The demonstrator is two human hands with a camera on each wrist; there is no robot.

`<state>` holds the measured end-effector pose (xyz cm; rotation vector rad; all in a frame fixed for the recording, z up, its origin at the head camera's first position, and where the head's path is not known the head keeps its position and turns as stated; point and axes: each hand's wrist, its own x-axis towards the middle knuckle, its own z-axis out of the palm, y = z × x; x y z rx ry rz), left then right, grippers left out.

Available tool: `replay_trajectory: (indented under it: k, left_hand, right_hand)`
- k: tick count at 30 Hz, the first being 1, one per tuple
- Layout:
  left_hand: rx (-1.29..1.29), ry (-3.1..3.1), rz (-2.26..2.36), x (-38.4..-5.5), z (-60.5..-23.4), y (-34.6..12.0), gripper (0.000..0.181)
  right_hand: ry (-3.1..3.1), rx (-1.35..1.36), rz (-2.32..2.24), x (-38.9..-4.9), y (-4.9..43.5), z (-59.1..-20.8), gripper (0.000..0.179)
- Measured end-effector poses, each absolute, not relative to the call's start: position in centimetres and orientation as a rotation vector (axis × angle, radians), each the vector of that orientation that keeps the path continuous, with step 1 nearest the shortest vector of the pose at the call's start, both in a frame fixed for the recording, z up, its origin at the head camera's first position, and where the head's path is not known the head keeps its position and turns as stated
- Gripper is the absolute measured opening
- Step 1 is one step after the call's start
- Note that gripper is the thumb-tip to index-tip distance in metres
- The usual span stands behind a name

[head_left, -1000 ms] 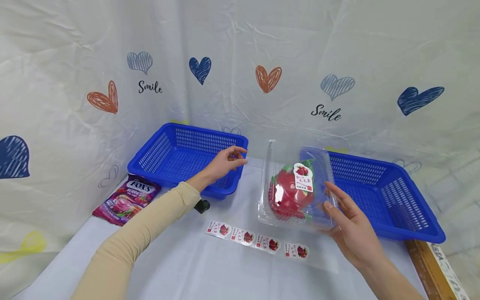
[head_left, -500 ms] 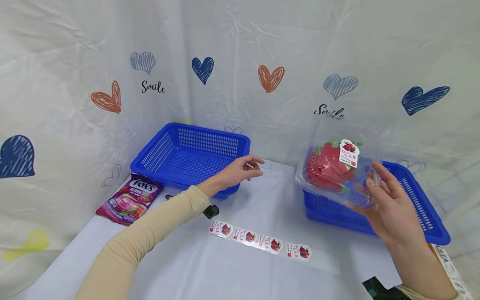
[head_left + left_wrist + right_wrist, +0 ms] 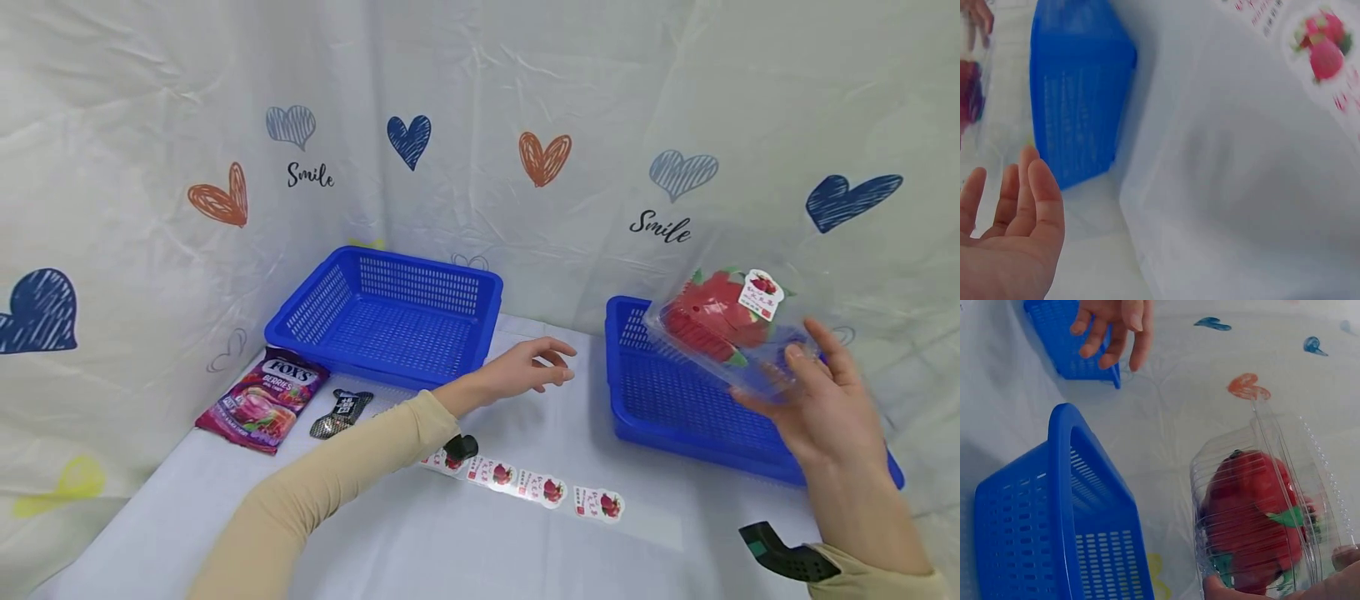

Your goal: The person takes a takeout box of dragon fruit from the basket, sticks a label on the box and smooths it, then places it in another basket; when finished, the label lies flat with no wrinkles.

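Note:
My right hand [image 3: 832, 400] grips the near right side of a clear plastic clamshell box [image 3: 780, 379], held up over the right blue basket [image 3: 660, 417]. Inside the box are red dragon fruit [image 3: 712, 308] with green tips, and a white dragon fruit sticker [image 3: 762, 293] is on its lid. In the right wrist view the box [image 3: 1222, 456] hangs beside the basket's rim. Between the two baskets, my left hand [image 3: 525, 367] hovers over the table with loosely bent fingers and holds nothing. Below it lies a strip of stickers [image 3: 543, 490].
A second blue basket [image 3: 420, 329] stands at the back left. By its front corner lie a purple Fox's candy bag [image 3: 262, 400] and a small black patterned packet [image 3: 341, 414]. A white curtain printed with hearts [image 3: 480, 100] encloses the back and sides.
My right hand has carried the box rightward and up, from above the table to over the right basket. The left hand has drifted right, away from the left basket, uncovering the black packet.

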<state>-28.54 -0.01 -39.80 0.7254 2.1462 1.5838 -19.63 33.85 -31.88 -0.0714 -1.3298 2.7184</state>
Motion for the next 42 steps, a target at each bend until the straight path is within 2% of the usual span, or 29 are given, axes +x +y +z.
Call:
replay_trajectory:
  k: [13, 21, 29, 34, 42]
  left_hand:
    - [0.580, 2.178, 1.665, -27.7, -41.8, 5.5, 0.050]
    - [0.567, 2.193, 1.620, -28.5, -42.6, 7.2, 0.044]
    - [0.543, 2.178, 1.610, -28.3, -42.6, 8.6, 0.051]
    - [0.561, 2.200, 1.603, -28.3, -42.7, 9.4, 0.055]
    - [0.558, 2.211, 1.600, -28.4, -42.8, 9.2, 0.055]
  right_hand:
    - [-1.424, -0.229, 2.553, -20.4, 36.0, -33.2, 0.062]
    - [-1.522, -0.343, 2.462, -20.6, 36.5, -33.6, 0.065]
    - [-1.450, -0.306, 2.542, -20.6, 38.8, -35.0, 0.066]
    - [-1.474, -0.216, 2.553, -21.0, 41.2, -36.1, 0.060]
    - [-1.745, -0.105, 2.492, -21.4, 44.5, -37.6, 0.055]
